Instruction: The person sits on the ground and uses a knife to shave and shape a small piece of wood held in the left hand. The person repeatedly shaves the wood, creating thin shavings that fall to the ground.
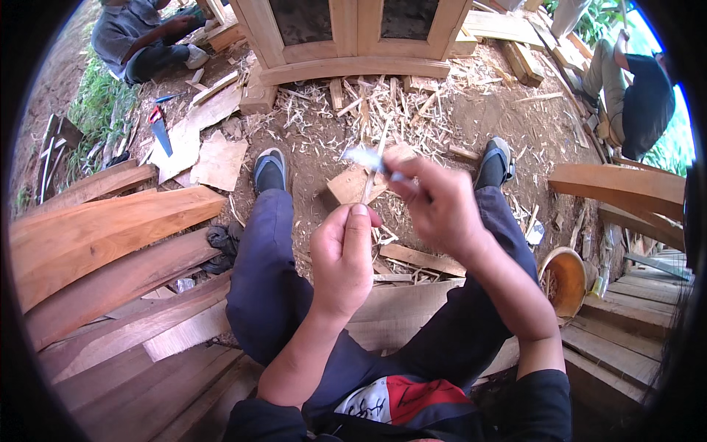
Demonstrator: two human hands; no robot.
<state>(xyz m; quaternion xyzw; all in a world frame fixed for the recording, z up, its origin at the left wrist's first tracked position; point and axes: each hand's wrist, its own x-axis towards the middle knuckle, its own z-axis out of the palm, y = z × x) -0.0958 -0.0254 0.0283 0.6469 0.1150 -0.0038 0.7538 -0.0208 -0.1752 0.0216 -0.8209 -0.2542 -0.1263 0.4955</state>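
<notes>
My left hand [342, 254] pinches the lower end of a thin wooden stick [367, 189] between thumb and fingers. The stick points up and away from me, over a small wood block [345, 186] on the ground. Closed around a knife handle, my right hand [442, 202] is blurred by motion. The knife [364, 157] has a pale, smeared blade lying across the stick just above my left fingertips. Whether the edge is biting into the wood cannot be made out. Both hands are held between my spread knees.
A wooden cabinet-like frame [353, 71] with dark panels stands ahead, shavings [317, 110] around its base. A handsaw [160, 132] lies at far left. Boards [118, 228] are stacked on my left, more planks [626, 324] on my right beside an orange-brown bucket [563, 276]. Other people sit at both far sides.
</notes>
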